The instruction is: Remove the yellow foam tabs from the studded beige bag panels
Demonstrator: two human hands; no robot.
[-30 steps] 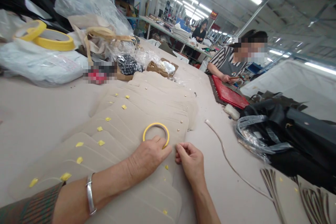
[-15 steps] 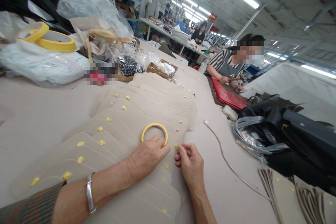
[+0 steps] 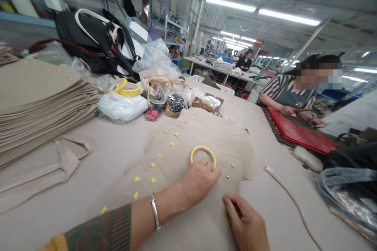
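Note:
My left hand (image 3: pixel 198 182), with a silver bangle at its wrist, is closed on a roll of yellow tape (image 3: pixel 193 153). It rests over overlapping beige panels (image 3: pixel 176 160) spread on the table. Small yellow tape pieces (image 3: pixel 153 180) dot the left part of these panels, and metal studs (image 3: pixel 227 177) show near their right side. My right hand (image 3: pixel 249 221) is at the right edge of the top panel, thumb and forefinger pinched together. Whatever lies between those fingertips is too small or hidden to make out.
A tall stack of beige pieces (image 3: pixel 44 98) and a fabric strap (image 3: pixel 59 164) lie left. Tape rolls (image 3: pixel 129 89) sit on a white plastic packet (image 3: pixel 122 106). A thin cord (image 3: pixel 294 200) lies right. A co-worker (image 3: pixel 294 90) works over a red board (image 3: pixel 300 131).
The view has swung left, bringing the beige stack into sight. My right hand has moved down along the panel edge, and the yellow piece beside its fingertips no longer shows. The left still holds the tape.

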